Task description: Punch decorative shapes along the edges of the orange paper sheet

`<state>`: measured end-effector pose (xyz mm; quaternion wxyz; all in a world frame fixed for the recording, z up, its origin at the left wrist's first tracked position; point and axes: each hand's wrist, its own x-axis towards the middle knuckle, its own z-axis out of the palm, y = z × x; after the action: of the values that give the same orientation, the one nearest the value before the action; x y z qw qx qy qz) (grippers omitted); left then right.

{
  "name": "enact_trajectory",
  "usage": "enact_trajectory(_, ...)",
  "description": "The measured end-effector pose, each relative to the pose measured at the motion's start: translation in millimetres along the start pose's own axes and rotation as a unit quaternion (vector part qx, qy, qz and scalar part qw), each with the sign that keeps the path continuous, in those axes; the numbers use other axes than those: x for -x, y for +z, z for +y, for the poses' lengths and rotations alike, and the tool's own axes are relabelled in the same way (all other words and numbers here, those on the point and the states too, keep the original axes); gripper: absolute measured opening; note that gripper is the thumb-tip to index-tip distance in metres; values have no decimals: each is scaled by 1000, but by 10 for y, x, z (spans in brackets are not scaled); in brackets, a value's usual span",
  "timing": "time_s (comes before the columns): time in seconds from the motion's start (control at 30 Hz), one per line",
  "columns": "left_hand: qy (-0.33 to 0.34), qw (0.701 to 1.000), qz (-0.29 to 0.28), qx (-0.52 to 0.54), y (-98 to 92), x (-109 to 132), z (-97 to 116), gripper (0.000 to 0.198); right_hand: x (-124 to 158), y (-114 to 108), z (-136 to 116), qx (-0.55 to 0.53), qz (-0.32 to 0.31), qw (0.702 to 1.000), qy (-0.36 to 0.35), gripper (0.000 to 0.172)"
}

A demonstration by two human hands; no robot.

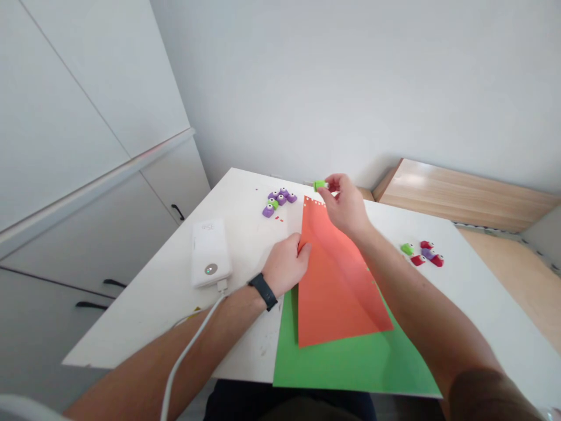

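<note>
A red-orange paper sheet (333, 280) lies over a green paper sheet (350, 362) on the white table (153, 292). Small holes run along the red sheet's far edge. My right hand (346, 204) is closed on a small green paper punch (319, 185), held just above that far edge. My left hand (287, 263), with a black band on its wrist, pinches the left edge of the red sheet.
A cluster of purple and green punches (279, 201) sits at the far side, with red paper bits (278, 219) beside it. Red, purple and green punches (424, 252) lie to the right. A white power bank (210, 252) with a cable lies left. White cabinets stand left, a wooden surface (460, 193) right.
</note>
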<state>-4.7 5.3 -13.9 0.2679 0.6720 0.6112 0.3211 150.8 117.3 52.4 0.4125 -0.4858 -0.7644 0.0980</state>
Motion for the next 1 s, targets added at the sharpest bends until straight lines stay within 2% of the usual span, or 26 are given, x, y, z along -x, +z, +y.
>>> enact_trajectory(0.17, -7, 1000, 16, 3, -35, -4, 37, 29, 536, -593, 365, -99, 6, 989, 113, 32)
enact_trajectory(0.27, -7, 1000, 26, 3, -58, 3, 64, 28, 861, -795, 629, -175, -25, 971, 160, 39)
enact_trajectory(0.33, -6, 1000, 28, 5, -73, 6, 85, 25, 1038, -878, 778, -179, -36, 964, 194, 41)
enact_trajectory(0.5, -11, 997, 63, 35, -99, -11, 121, 23, 1278, -988, 971, -250, -54, 926, 279, 40)
enact_trajectory(0.67, -17, 996, 72, 54, -109, -41, 118, 24, 1309, -1045, 939, -333, -80, 896, 282, 44)
enact_trajectory(0.8, -20, 995, 79, 60, -113, -47, 100, 27, 1314, -1067, 915, -362, -114, 879, 288, 39)
enact_trajectory(0.9, -22, 995, 79, 55, -113, -47, 77, 29, 1319, -1064, 960, -366, -124, 875, 292, 43)
enact_trajectory(1.0, -27, 995, 71, 64, -113, -46, 63, 31, 1310, -1054, 1033, -333, -119, 886, 299, 45)
